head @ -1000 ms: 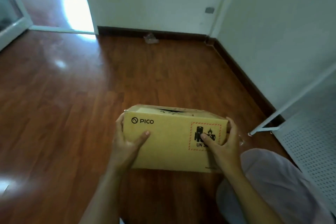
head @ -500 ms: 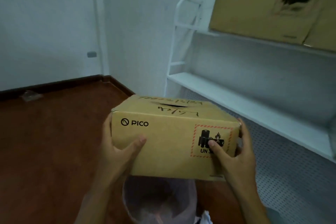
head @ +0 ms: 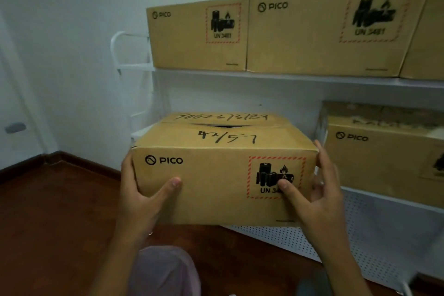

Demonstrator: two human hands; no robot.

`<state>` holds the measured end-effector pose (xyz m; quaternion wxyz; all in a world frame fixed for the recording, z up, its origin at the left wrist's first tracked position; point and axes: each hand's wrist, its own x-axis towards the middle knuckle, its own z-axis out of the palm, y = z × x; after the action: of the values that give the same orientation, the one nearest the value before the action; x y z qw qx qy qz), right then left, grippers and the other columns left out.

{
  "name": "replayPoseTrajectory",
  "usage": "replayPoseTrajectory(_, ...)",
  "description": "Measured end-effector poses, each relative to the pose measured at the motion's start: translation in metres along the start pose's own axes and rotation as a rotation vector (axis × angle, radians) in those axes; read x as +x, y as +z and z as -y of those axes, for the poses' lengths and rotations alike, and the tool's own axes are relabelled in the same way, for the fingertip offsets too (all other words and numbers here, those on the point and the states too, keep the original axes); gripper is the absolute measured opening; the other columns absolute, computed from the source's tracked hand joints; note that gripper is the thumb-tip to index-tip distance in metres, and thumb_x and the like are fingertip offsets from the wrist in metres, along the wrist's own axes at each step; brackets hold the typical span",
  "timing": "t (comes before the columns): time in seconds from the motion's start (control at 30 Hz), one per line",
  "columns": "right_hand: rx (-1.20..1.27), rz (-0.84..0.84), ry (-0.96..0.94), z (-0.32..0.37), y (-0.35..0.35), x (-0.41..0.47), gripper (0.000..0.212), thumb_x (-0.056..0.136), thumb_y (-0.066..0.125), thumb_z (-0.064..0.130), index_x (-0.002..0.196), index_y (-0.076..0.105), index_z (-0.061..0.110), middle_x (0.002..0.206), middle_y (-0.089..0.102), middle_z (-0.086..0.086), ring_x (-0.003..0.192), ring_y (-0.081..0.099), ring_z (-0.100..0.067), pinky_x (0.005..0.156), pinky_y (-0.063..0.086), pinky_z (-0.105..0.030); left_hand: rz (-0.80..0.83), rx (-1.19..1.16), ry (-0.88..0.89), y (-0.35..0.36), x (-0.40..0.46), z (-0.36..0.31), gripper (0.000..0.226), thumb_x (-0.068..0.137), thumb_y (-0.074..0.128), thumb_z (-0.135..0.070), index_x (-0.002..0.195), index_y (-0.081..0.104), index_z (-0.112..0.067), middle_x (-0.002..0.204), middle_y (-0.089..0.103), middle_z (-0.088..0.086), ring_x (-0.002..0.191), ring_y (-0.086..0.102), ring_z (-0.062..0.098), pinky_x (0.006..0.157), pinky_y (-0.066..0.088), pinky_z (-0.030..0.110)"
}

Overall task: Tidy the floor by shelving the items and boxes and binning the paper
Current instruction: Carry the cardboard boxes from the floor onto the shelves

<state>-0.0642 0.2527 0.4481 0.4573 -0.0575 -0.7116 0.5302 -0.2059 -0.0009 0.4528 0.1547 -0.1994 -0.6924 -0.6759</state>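
At the left end of the middle shelf (head: 374,196), I hold the cardboard box (head: 216,190) level in the air, its far edge just reaching the shelf's front lip. My left hand (head: 141,197) grips the box's left end, thumb pressed flat on the front face; my right hand (head: 317,194) grips the right end, thumb on the hazard label, fingers curled round the side. A stored box (head: 384,163) sits on the same shelf to the right, near my right hand. Three more boxes (head: 300,36) fill the upper shelf (head: 312,78). Risks, as I judge them: my right fingers could be pinched against the stored box as I slide in, and the loose top flaps could snag the upper shelf if I lift too high.
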Motion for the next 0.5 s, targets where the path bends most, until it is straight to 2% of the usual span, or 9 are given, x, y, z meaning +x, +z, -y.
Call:
replayPoseTrajectory(0.07, -0.015, -0.01, -0.002, -0.007, -0.011, 0.007, 0.093, 0.077, 0.079, 0.013, 0.154, 0.032, 0.036, 0.133, 0.044, 0.019, 0.121, 0.054, 0.008, 0.096, 0.055, -0.023, 0.047, 0.008, 0.003, 0.015, 0.009, 0.001, 0.096, 0.064, 0.082, -0.033, 0.146, 0.033, -0.036, 0.124, 0.057, -0.013, 0.106, 0.057, 0.001, 0.071, 0.05, 0.021)
replayPoseTrajectory(0.13, -0.032, -0.035, -0.006, -0.016, -0.021, 0.016, 0.093, 0.078, 0.079, 0.009, 0.154, 0.032, 0.038, 0.133, 0.045, 0.016, 0.122, 0.053, 0.007, 0.096, 0.056, -0.026, 0.09, 0.026, 0.004, 0.03, 0.017, 0.006, 0.094, 0.065, 0.082, -0.034, 0.145, 0.032, -0.038, 0.123, 0.056, -0.02, 0.106, 0.056, -0.002, 0.073, 0.051, 0.024)
replayPoseTrajectory(0.23, -0.067, -0.052, 0.011, -0.03, -0.03, 0.024, 0.092, 0.08, 0.078, 0.011, 0.152, 0.031, 0.045, 0.13, 0.043, 0.03, 0.124, 0.055, 0.001, 0.095, 0.058, -0.038, 0.16, 0.042, -0.023, 0.051, 0.028, 0.016, 0.091, 0.069, 0.081, -0.036, 0.144, 0.03, -0.044, 0.12, 0.054, -0.026, 0.106, 0.054, -0.005, 0.078, 0.055, 0.034)
replayPoseTrajectory(0.3, -0.091, -0.062, 0.019, -0.04, -0.032, 0.028, 0.091, 0.083, 0.075, 0.012, 0.152, 0.028, 0.048, 0.126, 0.041, 0.04, 0.123, 0.055, 0.001, 0.095, 0.058, -0.042, 0.201, 0.064, -0.045, 0.065, 0.037, 0.023, 0.089, 0.071, 0.08, -0.04, 0.143, 0.028, -0.048, 0.122, 0.053, -0.026, 0.11, 0.054, 0.0, 0.082, 0.057, 0.042)
replayPoseTrajectory(0.43, -0.2, -0.092, -0.004, -0.056, -0.035, 0.034, 0.088, 0.09, 0.069, 0.016, 0.154, 0.02, 0.05, 0.13, 0.033, 0.048, 0.129, 0.048, 0.003, 0.104, 0.051, -0.044, 0.267, 0.115, -0.061, 0.093, 0.051, 0.034, 0.096, 0.073, 0.077, -0.05, 0.147, 0.015, -0.052, 0.144, 0.045, -0.013, 0.129, 0.048, 0.016, 0.097, 0.051, 0.056)
replayPoseTrajectory(0.5, -0.266, -0.129, -0.028, -0.063, -0.035, 0.037, 0.087, 0.091, 0.068, 0.018, 0.156, 0.018, 0.046, 0.138, 0.032, 0.045, 0.134, 0.045, 0.0, 0.107, 0.049, -0.047, 0.275, 0.177, -0.028, 0.11, 0.055, 0.038, 0.105, 0.079, 0.07, -0.054, 0.152, -0.005, -0.047, 0.16, 0.024, -0.007, 0.142, 0.034, 0.018, 0.109, 0.04, 0.055)
